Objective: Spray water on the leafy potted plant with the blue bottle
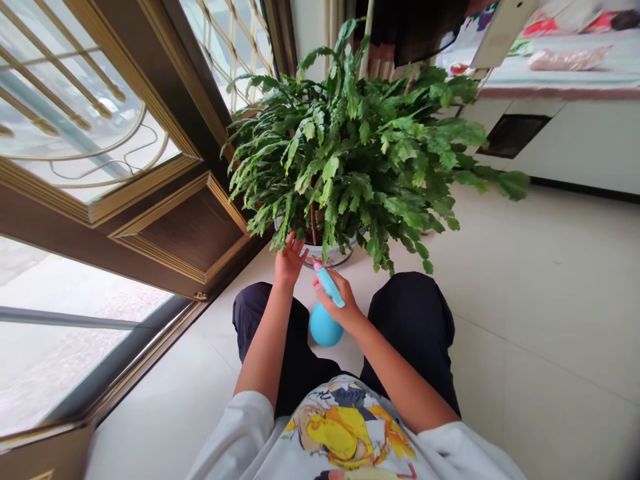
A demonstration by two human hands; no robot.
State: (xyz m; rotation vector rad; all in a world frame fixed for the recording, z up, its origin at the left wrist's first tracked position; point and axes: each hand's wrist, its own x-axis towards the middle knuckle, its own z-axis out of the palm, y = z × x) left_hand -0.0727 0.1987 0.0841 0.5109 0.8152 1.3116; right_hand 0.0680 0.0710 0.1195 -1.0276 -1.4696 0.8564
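Observation:
A blue spray bottle [326, 325] with a light blue head and a pink nozzle is gripped in my right hand [341, 300], between my knees. Its nozzle points toward the large leafy potted plant [350, 153] in front of me. My left hand [291, 261] reaches up to the plant's lower leaves at the front left, fingers apart and touching or just beside them. Whether a leaf lies between those fingers is hard to make out. The white pot [327, 253] shows only in part below the drooping leaves.
On the left stands a brown and gold door [185, 227] with glass panels, opening to the outside. At the right back is a white cabinet [575, 140] with packets on top. Pale floor tiles [525, 287] lie around the plant.

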